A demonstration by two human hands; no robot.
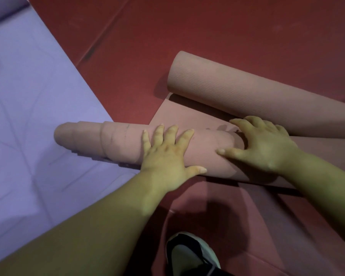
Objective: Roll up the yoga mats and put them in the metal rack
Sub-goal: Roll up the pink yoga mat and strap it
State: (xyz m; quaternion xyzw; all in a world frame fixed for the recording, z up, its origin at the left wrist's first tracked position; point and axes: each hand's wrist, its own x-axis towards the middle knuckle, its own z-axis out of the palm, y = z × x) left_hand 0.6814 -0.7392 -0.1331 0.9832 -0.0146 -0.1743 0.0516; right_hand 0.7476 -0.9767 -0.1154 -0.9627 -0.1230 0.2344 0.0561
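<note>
Because the roll (118, 142) would likely spring loose, your left hand (167, 162) and right hand (267, 148) press it flat-palmed, fingers spread.

The near roll (120, 143) lies across mid-frame on the floor (187, 26), its left end over the flat mat (28, 96) filling the left side. The left hand (167, 154) and right hand (261, 144) rest on it side by side. Behind it, upper right, lies the far roll (237, 90). A shoe (189, 255) sits at bottom centre.
</note>
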